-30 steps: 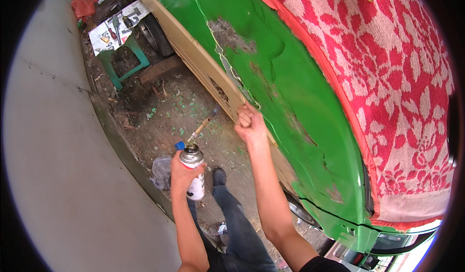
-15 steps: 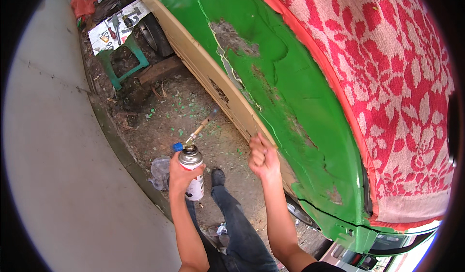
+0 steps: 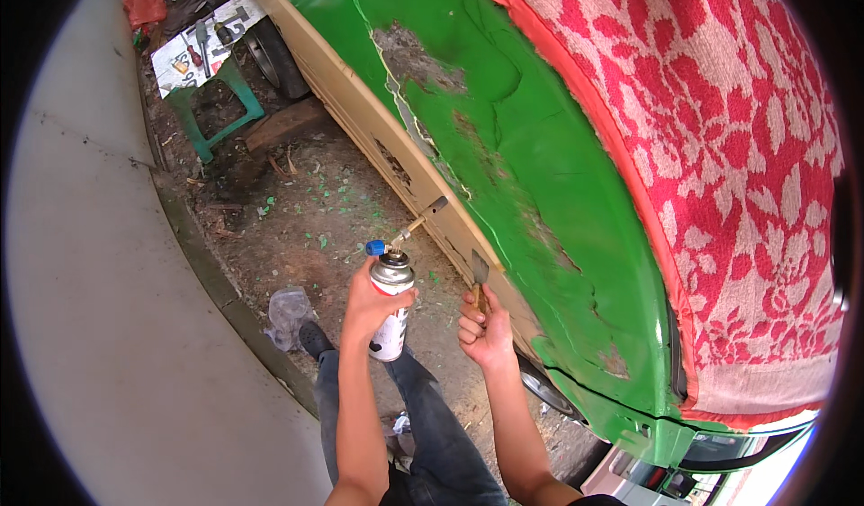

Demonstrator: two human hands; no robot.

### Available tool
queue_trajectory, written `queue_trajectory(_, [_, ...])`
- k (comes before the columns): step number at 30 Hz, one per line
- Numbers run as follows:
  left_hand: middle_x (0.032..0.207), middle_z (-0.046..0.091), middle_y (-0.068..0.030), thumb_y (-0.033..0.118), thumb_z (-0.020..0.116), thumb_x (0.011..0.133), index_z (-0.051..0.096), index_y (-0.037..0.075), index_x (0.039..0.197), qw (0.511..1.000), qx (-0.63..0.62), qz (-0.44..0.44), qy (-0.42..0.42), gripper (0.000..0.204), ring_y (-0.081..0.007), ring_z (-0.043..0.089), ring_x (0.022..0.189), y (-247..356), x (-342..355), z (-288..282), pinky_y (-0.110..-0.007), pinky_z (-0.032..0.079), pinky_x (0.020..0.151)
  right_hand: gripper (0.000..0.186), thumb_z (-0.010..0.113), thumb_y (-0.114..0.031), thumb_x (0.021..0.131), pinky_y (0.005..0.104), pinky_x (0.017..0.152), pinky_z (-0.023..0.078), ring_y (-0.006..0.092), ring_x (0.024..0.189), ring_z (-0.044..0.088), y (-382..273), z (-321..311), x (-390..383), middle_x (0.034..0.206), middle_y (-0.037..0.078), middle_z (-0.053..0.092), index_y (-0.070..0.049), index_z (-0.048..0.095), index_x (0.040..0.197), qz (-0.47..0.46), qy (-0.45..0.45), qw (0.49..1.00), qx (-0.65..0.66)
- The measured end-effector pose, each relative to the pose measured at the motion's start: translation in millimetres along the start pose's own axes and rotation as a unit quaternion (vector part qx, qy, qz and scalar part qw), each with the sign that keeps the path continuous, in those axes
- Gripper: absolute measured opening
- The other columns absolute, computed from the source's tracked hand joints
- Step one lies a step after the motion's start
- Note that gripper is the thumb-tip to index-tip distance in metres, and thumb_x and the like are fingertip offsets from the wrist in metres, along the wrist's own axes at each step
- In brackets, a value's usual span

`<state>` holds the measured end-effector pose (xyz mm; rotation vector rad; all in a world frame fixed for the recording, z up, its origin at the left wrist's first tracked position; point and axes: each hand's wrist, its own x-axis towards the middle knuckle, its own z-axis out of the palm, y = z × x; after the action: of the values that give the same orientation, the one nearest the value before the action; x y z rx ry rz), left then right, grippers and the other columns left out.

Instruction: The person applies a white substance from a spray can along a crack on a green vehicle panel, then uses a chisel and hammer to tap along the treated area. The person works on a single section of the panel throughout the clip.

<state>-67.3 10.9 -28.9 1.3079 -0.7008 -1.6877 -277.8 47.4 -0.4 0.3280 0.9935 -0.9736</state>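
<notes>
My left hand [image 3: 371, 303] is wrapped round a gas torch, a white and silver canister [image 3: 392, 312] with a blue knob [image 3: 375, 248] and a brass nozzle. The nozzle tip [image 3: 438, 205] points at the tan lower strip [image 3: 396, 128] of a car body. In my right hand [image 3: 487, 328] is a putty knife [image 3: 481, 270], held by its wooden handle with the blade up, close to the strip. Above the strip, the green car panel [image 3: 531, 146] carries peeled patches of bare grey-brown surface and a cracked paint edge.
A red and pink floral cloth [image 3: 702, 191] covers the car's upper side. Hand tools lie on a white board [image 3: 211, 42] over a green stool [image 3: 238, 101]. Green paint flakes litter the ground. A pale wall [image 3: 117, 281] runs along the left; a clear plastic bag [image 3: 288, 315] lies near my foot.
The torch has moved right, its nozzle closer to the car. My right hand has come slightly down, and the knife in it now shows clearly. My foot has shifted left.
</notes>
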Motion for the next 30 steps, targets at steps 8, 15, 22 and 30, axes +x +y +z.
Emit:
queue_trajectory(8, [0.086,0.067,-0.0036,-0.002,0.08,0.062,0.055,0.002,0.108,1.0,-0.003,0.003,-0.002,0.052,-0.0117,0.065,0.075,0.3,2.5,1.9,-0.029,0.053,0.067,0.029,0.045,-0.036,0.103,0.0225,0.038,0.018,0.0053,0.04,0.023,-6.3,22.8,-8.6,0.063,-0.002,0.038,-0.008,0.05,0.099,-0.071,0.024,0.993,-0.096])
queue_trajectory(15, [0.087,0.067,-0.0034,-0.003,0.08,0.062,0.055,0.001,0.109,1.0,0.016,-0.001,-0.004,0.053,-0.0111,0.064,0.075,-3.1,3.3,0.6,-0.028,0.053,0.066,0.027,0.044,-0.032,0.104,0.0214,0.039,0.02,0.0048,0.042,0.026,-10.0,20.1,-10.5,0.069,-0.002,0.042,-0.006,0.05,0.102,-0.067,-0.003,0.993,-0.096])
queue_trajectory(22, [0.086,0.066,-0.0027,-0.003,0.079,0.062,0.054,0.0,0.111,1.0,-0.001,0.011,-0.017,0.055,-0.0101,0.063,0.074,-6.5,4.9,2.2,-0.027,0.051,0.065,0.026,0.043,-0.03,0.104,0.0216,0.039,0.019,0.0044,0.042,0.025,-11.3,20.2,-11.8,0.068,-0.003,0.041,-0.005,0.05,0.104,-0.053,-0.028,0.995,-0.075])
queue_trajectory(30, [0.085,0.066,-0.002,-0.004,0.079,0.062,0.055,0.0,0.108,1.0,0.002,0.012,-0.021,0.052,-0.0094,0.062,0.074,-4.3,2.6,2.0,-0.027,0.051,0.065,0.031,0.041,-0.035,0.106,0.0225,0.04,0.016,0.0043,0.041,0.021,-8.5,30.3,-10.1,0.059,-0.005,0.034,-0.006,0.051,0.101,-0.095,-0.014,0.988,-0.12])
